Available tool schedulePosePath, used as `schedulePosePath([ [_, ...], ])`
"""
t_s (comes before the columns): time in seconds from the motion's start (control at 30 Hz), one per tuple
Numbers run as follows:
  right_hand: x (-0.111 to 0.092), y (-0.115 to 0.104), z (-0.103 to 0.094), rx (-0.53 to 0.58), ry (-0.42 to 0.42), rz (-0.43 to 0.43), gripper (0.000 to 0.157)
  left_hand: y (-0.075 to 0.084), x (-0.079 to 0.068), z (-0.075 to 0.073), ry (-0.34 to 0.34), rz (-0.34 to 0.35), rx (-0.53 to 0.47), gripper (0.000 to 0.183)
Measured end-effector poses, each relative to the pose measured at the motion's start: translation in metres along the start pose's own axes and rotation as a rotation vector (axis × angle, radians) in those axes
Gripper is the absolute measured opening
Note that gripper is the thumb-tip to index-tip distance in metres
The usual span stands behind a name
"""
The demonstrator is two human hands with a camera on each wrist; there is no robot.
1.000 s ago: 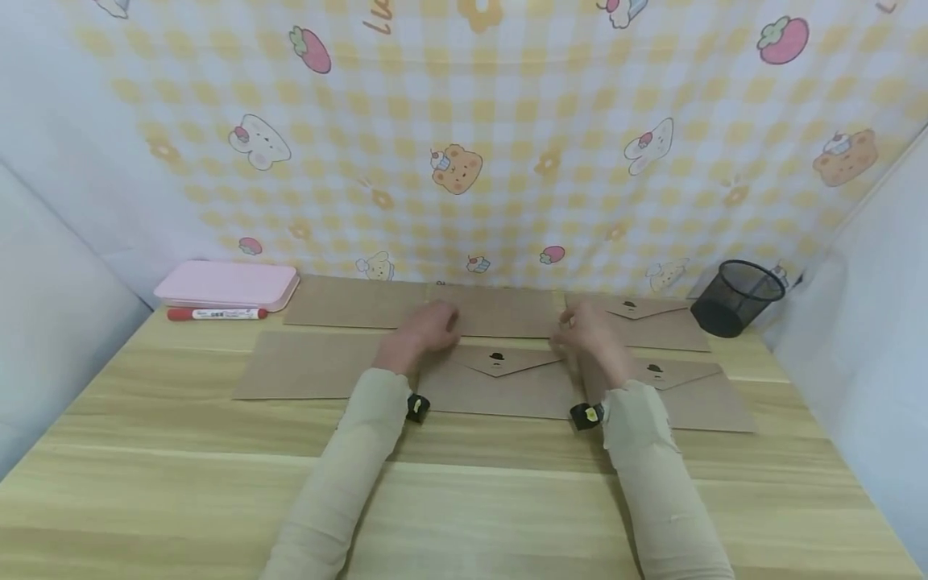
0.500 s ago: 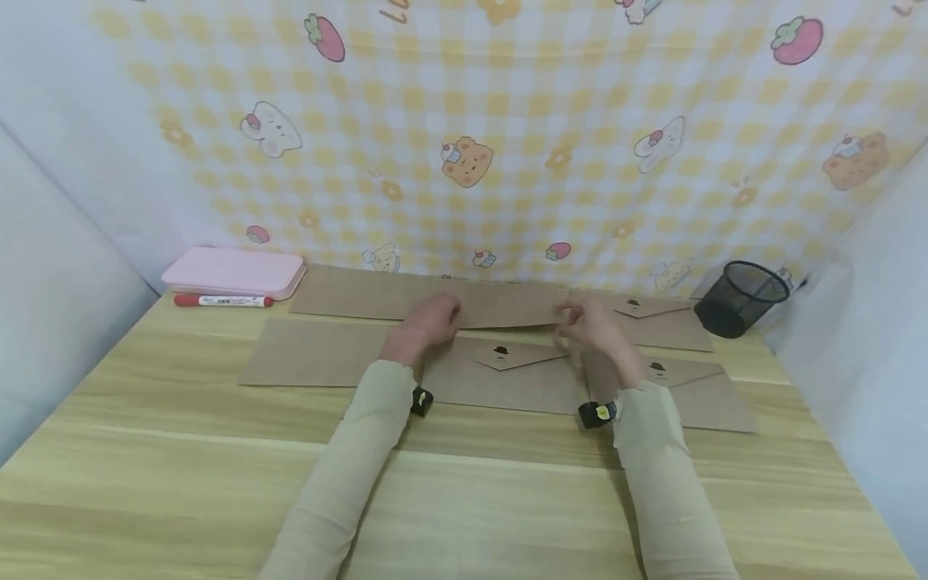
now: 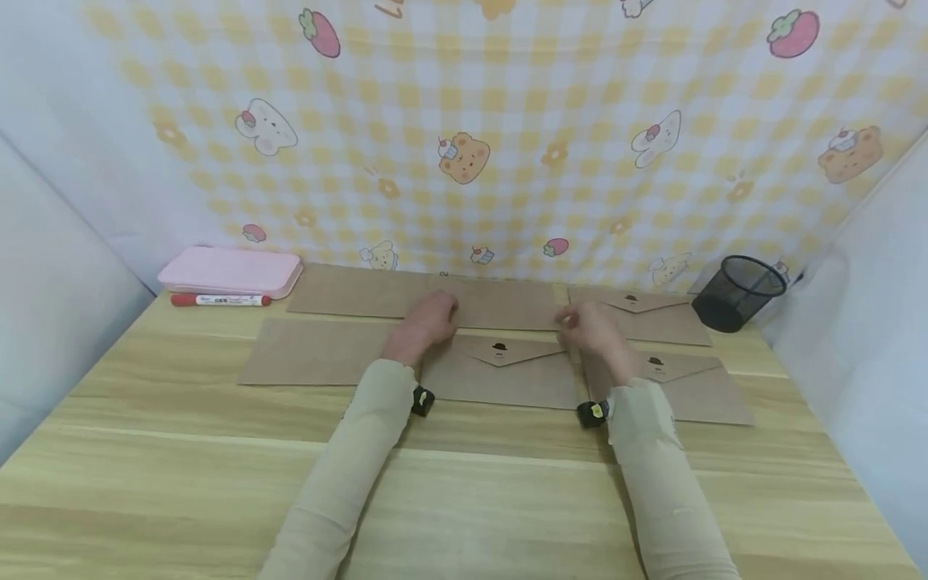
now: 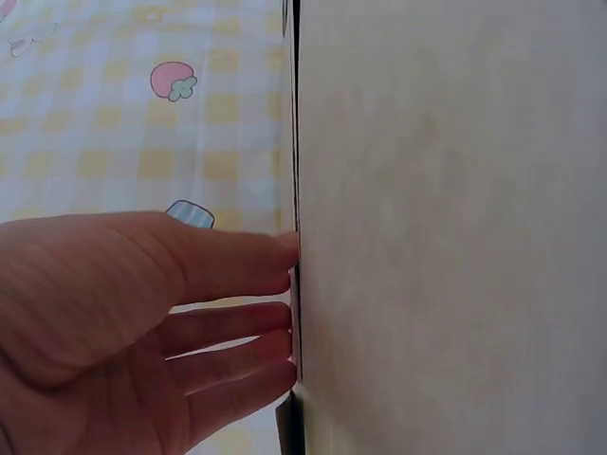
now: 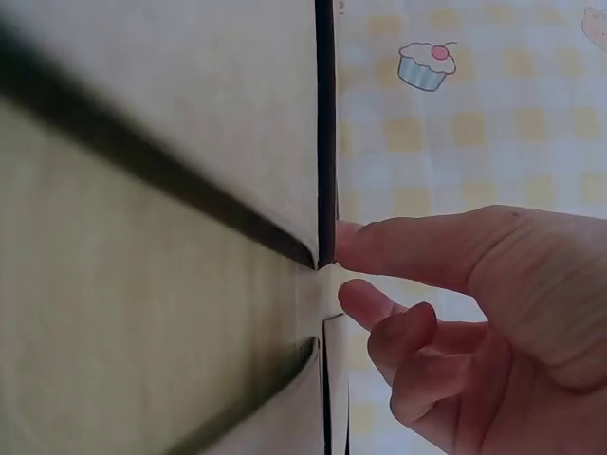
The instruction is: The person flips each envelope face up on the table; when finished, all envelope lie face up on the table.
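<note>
Brown paper envelopes lie in two rows. Both hands are at the back-row middle envelope [image 3: 507,306], which lies with its plain side up. My left hand [image 3: 429,319] rests fingertips on its left end; in the left wrist view the left hand [image 4: 104,313] has nearly straight fingers touching the paper. At its right front corner is my right hand [image 3: 596,332]. The right wrist view shows the right hand's [image 5: 512,294] thumb touching a paper corner, the other fingers loosely bent and apart from it. In front lies an envelope [image 3: 500,385] with a pointed flap and hat print.
Plain envelopes lie at back left [image 3: 348,292] and front left [image 3: 304,354]. Flapped ones lie at back right [image 3: 663,322] and front right [image 3: 699,399]. A pink case [image 3: 230,270] and red-capped marker [image 3: 221,300] sit at left. A black mesh cup [image 3: 738,294] stands at right.
Half a second ago the middle back envelope's front edge was slightly raised near the right hand; now it lies flat. Both hands have stayed in nearly the same place.
</note>
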State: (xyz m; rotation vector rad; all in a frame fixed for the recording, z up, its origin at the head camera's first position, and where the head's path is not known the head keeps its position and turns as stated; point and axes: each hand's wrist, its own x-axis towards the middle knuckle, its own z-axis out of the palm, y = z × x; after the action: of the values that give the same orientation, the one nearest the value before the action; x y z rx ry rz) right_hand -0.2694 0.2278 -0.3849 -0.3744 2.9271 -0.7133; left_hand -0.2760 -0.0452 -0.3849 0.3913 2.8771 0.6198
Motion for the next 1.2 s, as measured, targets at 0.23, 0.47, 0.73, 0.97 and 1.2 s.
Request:
schedulePosePath([
  [0.23, 0.001, 0.003, 0.001, 0.097, -0.032, -0.02, 0.037, -0.002, 0.002, 0.001, 0.017, 0.02, 0.024, 0.027],
  [0.47, 0.0, 0.0, -0.001, 0.119, -0.032, -0.039, 0.034, -0.01, -0.001, -0.001, 0.008, 0.066, 0.0, 0.041],
  [0.73, 0.0, 0.0, 0.005, 0.08, 0.06, -0.105, 0.024, -0.011, -0.004, -0.002, 0.023, 0.04, -0.028, 0.041],
  [0.97, -0.001, 0.0, 0.001, 0.077, 0.098, -0.077, 0.023, -0.008, -0.004, -0.002, 0.004, 0.093, 0.029, 0.033],
  [1.2, -0.003, -0.002, 0.001, 0.095, 0.101, -0.074, 0.025, -0.011, -0.007, -0.001, 0.004, 0.107, -0.022, 0.022],
])
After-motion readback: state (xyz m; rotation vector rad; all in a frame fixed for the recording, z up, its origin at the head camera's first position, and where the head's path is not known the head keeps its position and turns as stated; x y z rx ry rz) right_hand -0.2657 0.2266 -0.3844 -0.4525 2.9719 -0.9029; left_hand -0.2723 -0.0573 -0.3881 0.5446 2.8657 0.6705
